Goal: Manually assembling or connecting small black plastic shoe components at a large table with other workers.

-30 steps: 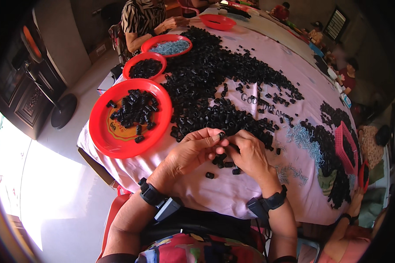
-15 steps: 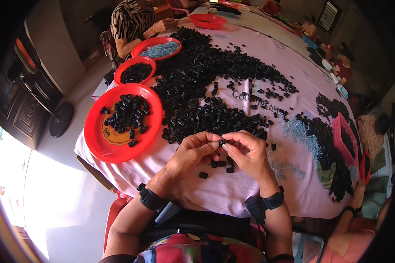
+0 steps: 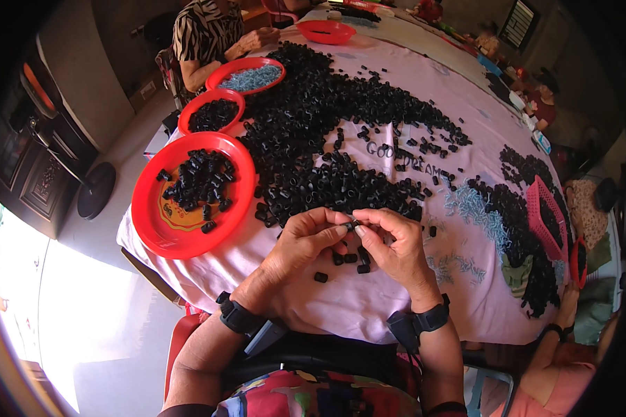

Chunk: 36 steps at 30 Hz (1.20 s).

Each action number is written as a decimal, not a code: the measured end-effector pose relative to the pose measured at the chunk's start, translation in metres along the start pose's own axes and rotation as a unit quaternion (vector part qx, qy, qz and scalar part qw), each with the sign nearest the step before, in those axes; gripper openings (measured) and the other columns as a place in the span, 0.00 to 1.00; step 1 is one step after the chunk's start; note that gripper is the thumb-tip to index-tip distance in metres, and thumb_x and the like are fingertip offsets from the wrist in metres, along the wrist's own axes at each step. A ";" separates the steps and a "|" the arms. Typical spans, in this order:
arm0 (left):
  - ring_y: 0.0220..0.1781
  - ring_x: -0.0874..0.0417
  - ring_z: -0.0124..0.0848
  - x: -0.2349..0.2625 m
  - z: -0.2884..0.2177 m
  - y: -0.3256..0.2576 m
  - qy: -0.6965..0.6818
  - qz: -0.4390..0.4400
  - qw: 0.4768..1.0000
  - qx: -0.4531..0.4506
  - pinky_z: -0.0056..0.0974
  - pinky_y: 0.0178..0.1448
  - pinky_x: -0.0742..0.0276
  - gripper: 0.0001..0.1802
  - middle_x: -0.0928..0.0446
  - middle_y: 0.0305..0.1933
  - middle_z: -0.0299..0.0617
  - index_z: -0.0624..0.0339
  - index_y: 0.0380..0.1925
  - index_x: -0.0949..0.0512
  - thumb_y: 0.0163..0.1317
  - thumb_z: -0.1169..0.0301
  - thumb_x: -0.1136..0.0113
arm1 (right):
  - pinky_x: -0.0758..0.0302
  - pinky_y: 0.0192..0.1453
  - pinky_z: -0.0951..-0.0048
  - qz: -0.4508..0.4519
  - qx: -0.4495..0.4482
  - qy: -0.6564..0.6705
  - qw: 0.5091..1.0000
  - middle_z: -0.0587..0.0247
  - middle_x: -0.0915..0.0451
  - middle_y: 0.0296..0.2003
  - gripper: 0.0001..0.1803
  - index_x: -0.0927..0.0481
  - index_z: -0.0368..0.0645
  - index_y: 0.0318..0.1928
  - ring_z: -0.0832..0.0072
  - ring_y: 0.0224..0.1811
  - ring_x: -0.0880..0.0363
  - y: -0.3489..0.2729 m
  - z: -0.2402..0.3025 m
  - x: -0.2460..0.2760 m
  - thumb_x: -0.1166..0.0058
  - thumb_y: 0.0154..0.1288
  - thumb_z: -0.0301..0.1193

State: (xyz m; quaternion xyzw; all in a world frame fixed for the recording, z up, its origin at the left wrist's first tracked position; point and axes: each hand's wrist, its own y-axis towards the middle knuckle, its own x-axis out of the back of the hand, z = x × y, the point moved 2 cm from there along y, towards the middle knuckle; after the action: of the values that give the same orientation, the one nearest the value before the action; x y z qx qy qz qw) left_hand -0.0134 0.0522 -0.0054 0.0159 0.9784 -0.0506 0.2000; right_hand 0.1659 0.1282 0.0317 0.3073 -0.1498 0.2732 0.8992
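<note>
My left hand [image 3: 305, 240] and my right hand [image 3: 398, 243] meet over the near side of the table. Both hold one small black cylindrical plastic piece [image 3: 353, 226] between thumb and fingertips. Fingers cover most of it, so its exact shape cannot be made out. A loose black piece [image 3: 320, 276] lies on the cloth below my left hand, and several more lie under my fingers. Just beyond my hands spreads a big heap of black tubular pieces [image 3: 334, 184]. To the left, a large red plate [image 3: 149, 226] holds a small pile of black pieces.
Past the large plate stand a red bowl of black pieces [image 3: 240, 104] and a red dish of light-blue small parts [image 3: 250, 76]. Light-blue parts [image 3: 476, 208] and a pink basket [image 3: 541, 219] lie right on the pink cloth [image 3: 299, 313]. Other people sit around the table.
Both hands stay in nearly the same place, still pinching the black piece. It shows slightly less between the fingertips now. The surroundings have shifted slightly left in the picture.
</note>
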 end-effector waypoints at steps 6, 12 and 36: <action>0.39 0.16 0.19 -0.002 -0.003 0.000 0.041 -0.006 0.999 -0.029 0.27 0.42 0.23 0.11 0.17 0.42 0.31 0.60 0.52 0.19 0.75 0.68 0.37 | 0.23 0.33 0.78 0.014 -0.005 -0.019 1.000 0.65 0.13 0.36 0.13 0.13 0.41 0.49 0.82 0.28 0.21 -0.001 0.002 0.002 0.35 0.65 0.19; 0.40 0.16 0.20 0.000 0.000 0.002 0.052 -0.005 0.997 -0.054 0.27 0.45 0.19 0.09 0.17 0.42 0.33 0.63 0.50 0.20 0.74 0.73 0.37 | 0.23 0.33 0.79 0.007 0.013 -0.008 1.000 0.64 0.12 0.37 0.11 0.12 0.40 0.47 0.82 0.29 0.20 0.000 -0.001 0.000 0.35 0.64 0.20; 0.35 0.19 0.18 -0.001 0.001 0.000 0.172 -0.018 0.981 -0.090 0.29 0.41 0.20 0.06 0.17 0.35 0.33 0.66 0.45 0.18 0.71 0.77 0.37 | 0.22 0.32 0.77 0.047 0.006 -0.008 0.999 0.64 0.15 0.32 0.05 0.14 0.37 0.40 0.81 0.28 0.19 -0.001 -0.001 0.001 0.34 0.63 0.18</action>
State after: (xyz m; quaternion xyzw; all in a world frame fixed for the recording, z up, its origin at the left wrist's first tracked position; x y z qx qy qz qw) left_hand -0.0117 0.0523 -0.0058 -0.0115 0.9988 0.0378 0.0281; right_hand 0.1678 0.1285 0.0313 0.3073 -0.1697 0.3135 0.8823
